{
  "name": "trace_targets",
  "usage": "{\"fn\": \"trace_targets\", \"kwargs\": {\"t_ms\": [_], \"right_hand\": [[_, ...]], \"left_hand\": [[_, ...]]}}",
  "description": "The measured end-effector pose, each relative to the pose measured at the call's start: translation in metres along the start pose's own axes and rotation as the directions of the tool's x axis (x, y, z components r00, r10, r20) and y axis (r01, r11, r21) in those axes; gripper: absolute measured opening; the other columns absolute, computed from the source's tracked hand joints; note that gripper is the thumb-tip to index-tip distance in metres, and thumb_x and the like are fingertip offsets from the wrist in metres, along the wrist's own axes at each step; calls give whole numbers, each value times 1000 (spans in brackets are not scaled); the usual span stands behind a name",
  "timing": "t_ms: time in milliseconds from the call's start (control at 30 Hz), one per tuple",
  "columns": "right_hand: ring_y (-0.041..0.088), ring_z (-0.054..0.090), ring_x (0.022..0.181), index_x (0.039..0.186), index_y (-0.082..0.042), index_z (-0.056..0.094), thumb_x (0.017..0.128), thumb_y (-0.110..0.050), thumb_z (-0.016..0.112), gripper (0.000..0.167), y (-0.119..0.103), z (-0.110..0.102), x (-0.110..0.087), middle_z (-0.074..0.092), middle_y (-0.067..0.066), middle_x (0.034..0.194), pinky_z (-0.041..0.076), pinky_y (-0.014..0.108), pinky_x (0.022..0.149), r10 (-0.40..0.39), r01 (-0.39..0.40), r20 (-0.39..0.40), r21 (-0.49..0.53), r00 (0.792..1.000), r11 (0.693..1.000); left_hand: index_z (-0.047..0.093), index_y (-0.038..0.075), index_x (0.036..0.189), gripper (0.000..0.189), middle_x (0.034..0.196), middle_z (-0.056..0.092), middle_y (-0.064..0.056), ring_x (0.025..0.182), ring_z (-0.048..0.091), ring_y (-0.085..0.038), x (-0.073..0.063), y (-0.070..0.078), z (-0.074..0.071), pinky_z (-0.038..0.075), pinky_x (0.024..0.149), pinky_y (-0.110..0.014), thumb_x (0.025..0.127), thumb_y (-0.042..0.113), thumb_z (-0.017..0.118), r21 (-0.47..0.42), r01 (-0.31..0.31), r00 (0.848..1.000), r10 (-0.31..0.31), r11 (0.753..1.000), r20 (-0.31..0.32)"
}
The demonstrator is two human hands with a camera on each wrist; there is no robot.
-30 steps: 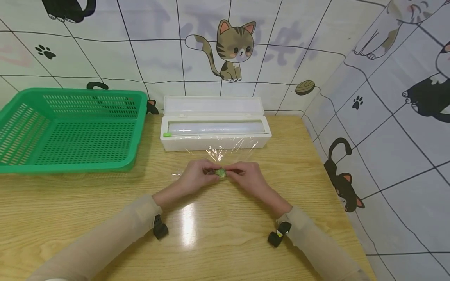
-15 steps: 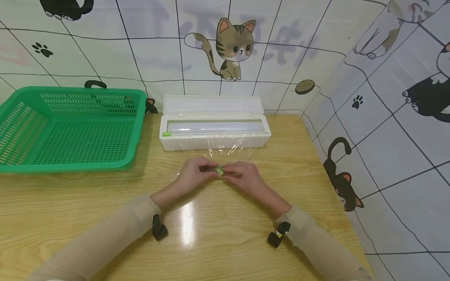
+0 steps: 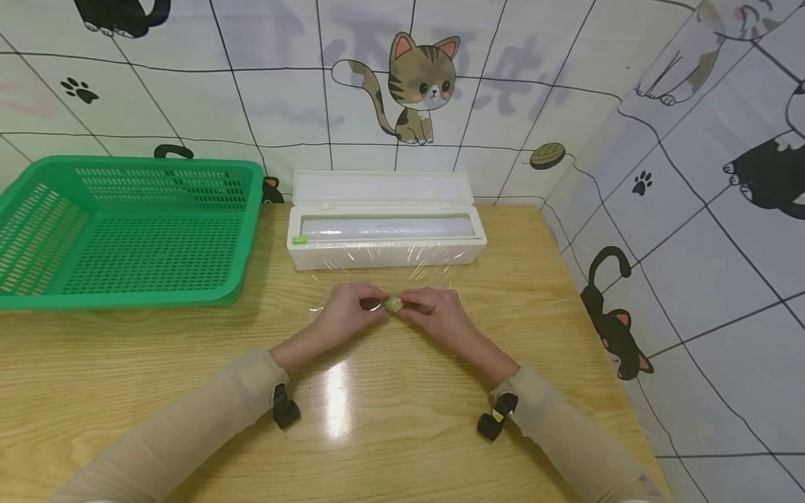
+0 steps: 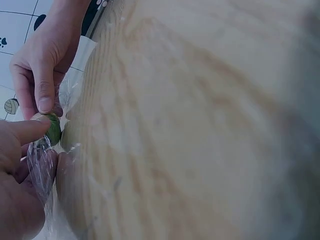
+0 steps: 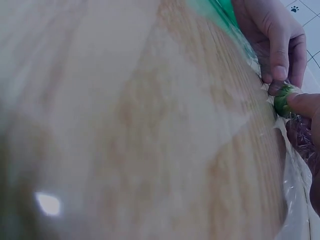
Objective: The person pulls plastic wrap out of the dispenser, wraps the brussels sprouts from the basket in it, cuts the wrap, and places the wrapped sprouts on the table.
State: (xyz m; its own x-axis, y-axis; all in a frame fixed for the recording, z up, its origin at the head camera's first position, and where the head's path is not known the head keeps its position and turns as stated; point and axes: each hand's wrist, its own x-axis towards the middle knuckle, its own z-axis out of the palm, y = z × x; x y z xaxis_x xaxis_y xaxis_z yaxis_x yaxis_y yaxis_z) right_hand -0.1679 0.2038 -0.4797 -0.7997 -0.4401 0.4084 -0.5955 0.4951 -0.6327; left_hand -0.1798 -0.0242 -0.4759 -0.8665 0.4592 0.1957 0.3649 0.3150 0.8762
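Note:
A small round green vegetable with a paler end, leafy like a Brussels sprout, is held between both hands just above the table. Clear cling film clings around it and bunches at the fingers. The left hand pinches it and the gathered film from the left, thumb nearest the body. From the other side the right hand pinches it between thumb and fingers. Behind the hands, the film runs back to a white dispenser box, its lid raised and a film roll inside.
A green slotted basket stands at the back left of the wooden table. A green slider sits at the left end of the dispenser's edge. Cat-printed sheeting covers the walls behind and to the right.
Both hands stay almost in place, with their fingers shifting slightly around the vegetable. The vegetable's visible face has turned a little, and the glints and creases in the film have changed.

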Motion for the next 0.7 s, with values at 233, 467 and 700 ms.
{"fn": "trace_targets", "kwargs": {"t_ms": [233,467,700], "right_hand": [[26,73,97,114,-1,77,81,-3,87,34,1,-1,0,75,13,112,59,29,85,71,-71,57,13,996,997],[26,71,101,119,-2,75,81,-3,87,41,2,-2,1,74,13,117,59,29,86,40,-35,97,-50,994,998],[26,70,100,118,1,75,84,-6,84,35,4,-2,5,74,14,113,59,34,85,-77,85,78,-110,994,990]], "left_hand": [[77,-4,107,24,102,75,-15,91,71,-24,3,1,-3,60,81,-29,84,-1,82,86,-1,999,-1,996,34],[77,-7,103,18,97,75,-15,88,72,-25,5,1,-5,60,78,-29,85,-2,81,144,-93,995,88,985,35],[78,-5,102,16,97,75,-14,91,70,-27,7,0,-5,60,82,-35,88,2,80,231,-132,991,131,964,22]]}}
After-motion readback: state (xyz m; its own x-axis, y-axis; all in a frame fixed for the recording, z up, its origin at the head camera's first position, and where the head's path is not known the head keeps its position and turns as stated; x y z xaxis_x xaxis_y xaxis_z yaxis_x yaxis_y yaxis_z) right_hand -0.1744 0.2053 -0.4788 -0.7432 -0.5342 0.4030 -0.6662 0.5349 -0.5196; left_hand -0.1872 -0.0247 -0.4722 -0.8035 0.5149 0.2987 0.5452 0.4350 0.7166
